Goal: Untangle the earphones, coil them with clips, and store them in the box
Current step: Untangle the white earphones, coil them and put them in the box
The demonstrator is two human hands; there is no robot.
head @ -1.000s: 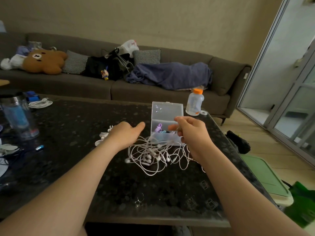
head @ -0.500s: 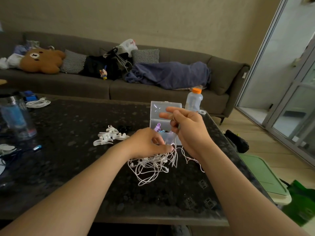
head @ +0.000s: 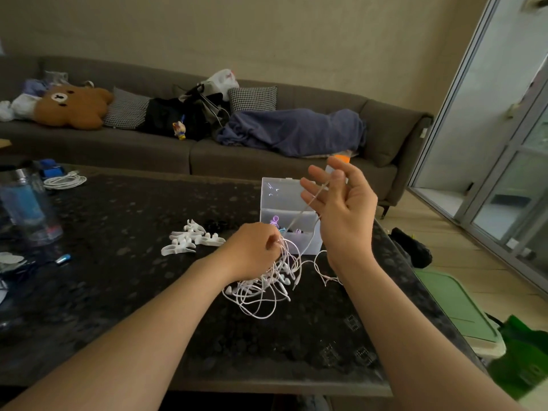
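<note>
- Far left: a clear bottle (head: pixel 28 203) and a coiled cable (head: pixel 64 181) stand on the dark table (head: pixel 124 292), well apart from the work.
- Left of centre: the clips (head: pixel 189 240), a loose white heap lying on the table just left of my left hand; none is fitted yet.
- Centre: my left hand (head: pixel 252 252), fingers curled round a bunch of cords at the top of the tangle, holding it down near the table.
- Centre, below that hand: the earphones (head: pixel 261 292), a knotted white mass that rests on the table in front of the box, with loops that spill toward me and to the right.
- Centre right: the box (head: pixel 278 191), clear plastic, lid raised, just behind the tangle. It holds small coloured items that I cannot make out.
- Between the hands: one strand (head: pixel 308 207), drawn taut from the bunch up to my right hand.
- Right: my right hand (head: pixel 341 209), raised above the box. The strand appears pinched at thumb and forefinger, and the other fingers are spread apart.
- Handling, as I judge it: the cords are light, limp and thin, so they will snag and tighten if I pull hard. The safer hold is on a free end, or close to a bud or plug, feeding each loop through slowly. The joints at the buds look the most fragile part.
</note>
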